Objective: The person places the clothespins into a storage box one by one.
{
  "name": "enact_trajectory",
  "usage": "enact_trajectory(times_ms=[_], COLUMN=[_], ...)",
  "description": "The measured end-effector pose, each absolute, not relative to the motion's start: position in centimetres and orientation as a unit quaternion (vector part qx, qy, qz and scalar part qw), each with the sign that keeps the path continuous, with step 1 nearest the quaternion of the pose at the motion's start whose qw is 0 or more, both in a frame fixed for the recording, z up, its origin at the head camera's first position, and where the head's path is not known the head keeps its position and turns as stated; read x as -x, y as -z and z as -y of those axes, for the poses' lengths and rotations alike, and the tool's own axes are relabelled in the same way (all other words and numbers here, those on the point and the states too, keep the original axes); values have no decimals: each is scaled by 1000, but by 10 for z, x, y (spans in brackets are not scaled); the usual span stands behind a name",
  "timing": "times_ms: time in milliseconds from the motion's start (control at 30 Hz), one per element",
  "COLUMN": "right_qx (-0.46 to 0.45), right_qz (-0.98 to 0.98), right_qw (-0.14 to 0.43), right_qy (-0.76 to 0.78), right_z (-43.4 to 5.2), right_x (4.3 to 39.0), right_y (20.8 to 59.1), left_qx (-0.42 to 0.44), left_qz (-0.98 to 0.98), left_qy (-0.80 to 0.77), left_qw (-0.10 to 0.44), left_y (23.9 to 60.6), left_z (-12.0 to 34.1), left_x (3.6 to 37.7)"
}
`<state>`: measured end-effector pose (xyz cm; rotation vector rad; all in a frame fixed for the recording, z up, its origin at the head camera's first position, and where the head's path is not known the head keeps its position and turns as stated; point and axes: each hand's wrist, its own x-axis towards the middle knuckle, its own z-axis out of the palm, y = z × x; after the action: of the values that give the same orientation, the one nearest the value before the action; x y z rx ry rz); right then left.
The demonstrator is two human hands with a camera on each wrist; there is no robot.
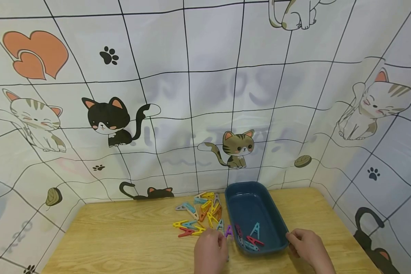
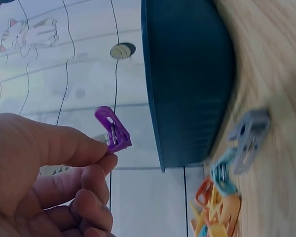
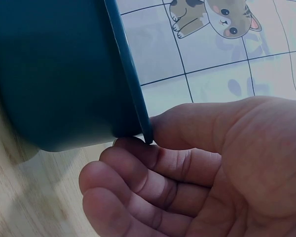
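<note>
My left hand [image 1: 210, 251] pinches a purple clothespin [image 2: 121, 136] between thumb and index finger, beside the near left side of a dark blue plastic tub [image 1: 250, 201]. Its other fingers are curled below, as the left wrist view shows. With my right hand [image 1: 308, 245] I pinch the tub's rim [image 3: 130, 81] at its near right corner, thumb on one side and index finger on the other. Inside the tub, at the near end, lie several clothespins, among them a red clothespin [image 1: 255, 240] and a light blue clothespin [image 1: 256, 229].
A loose pile of yellow, orange, blue, red and grey clothespins [image 1: 203, 211] spreads over the wooden table [image 1: 130, 236] left of the tub. A grey clothespin [image 2: 250, 140] lies close to the tub. Behind the table hangs a cat-printed sheet [image 1: 212, 95].
</note>
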<state>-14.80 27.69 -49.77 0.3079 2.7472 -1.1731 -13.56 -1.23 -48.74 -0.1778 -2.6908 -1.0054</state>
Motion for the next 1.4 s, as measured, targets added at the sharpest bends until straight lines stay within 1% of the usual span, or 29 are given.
enact_trajectory(times_ms=[167,433,700,933,1100,1400], right_qx=[-102,-101,-103,-104,-108,-105], right_qz=[-913,-912,-910,-910,-908,-911], right_qw=[68,68,65,68,70,73], right_qy=[389,391,395,396,399,392], right_z=[-276,-276,-274,-273,-274,-276], right_x=[148,148,148,147,148,148], right_y=[497,498,497,496,496,497], left_qx=[69,80,88,82,69,40], left_qz=[927,922,917,917,920,923], left_qy=[348,368,377,377,369,364], left_qw=[126,90,101,99,111,116], left_y=[491,497,501,500,499,498], left_z=[1,-13,-22,-25,-20,-1], left_x=[133,134,134,136,136,140])
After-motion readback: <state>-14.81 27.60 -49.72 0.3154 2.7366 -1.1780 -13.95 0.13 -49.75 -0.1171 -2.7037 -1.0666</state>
